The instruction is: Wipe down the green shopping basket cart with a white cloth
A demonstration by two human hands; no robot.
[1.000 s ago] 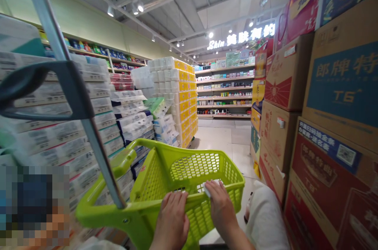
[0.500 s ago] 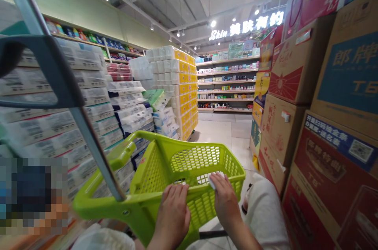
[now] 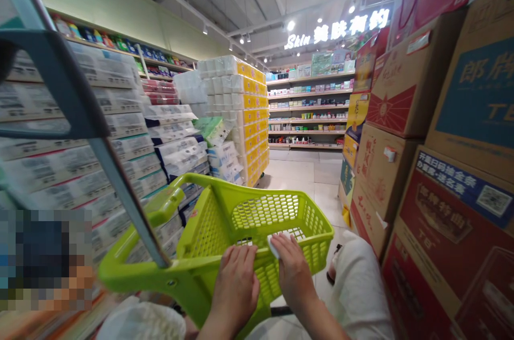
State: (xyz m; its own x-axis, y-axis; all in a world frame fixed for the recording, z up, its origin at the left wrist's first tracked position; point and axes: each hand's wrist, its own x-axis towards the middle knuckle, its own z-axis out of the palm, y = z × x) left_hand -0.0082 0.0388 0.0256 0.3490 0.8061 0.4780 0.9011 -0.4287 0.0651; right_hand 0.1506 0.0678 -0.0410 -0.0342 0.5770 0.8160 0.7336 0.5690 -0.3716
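Observation:
A lime-green plastic shopping basket (image 3: 209,222) sits right in front of me with its telescopic metal handle (image 3: 116,179) rising to the upper left. My left hand (image 3: 236,286) lies over the basket's near rim, fingers curled on the plastic. My right hand (image 3: 293,270) presses a small white cloth (image 3: 275,243) against the same rim, a little to the right of the left hand. The inside of the basket looks empty as far as I can see.
Stacked tissue and toilet-paper packs (image 3: 120,131) line the left side. Tall piles of cardboard boxes (image 3: 405,115) wall the right. A tiled aisle (image 3: 309,179) runs ahead to product shelves (image 3: 309,110) at the back. White fabric (image 3: 357,286) lies beside my right arm.
My right hand with the white cloth has slid a little left along the rim, closer to my left hand. The view has tilted slightly; the basket stays in place.

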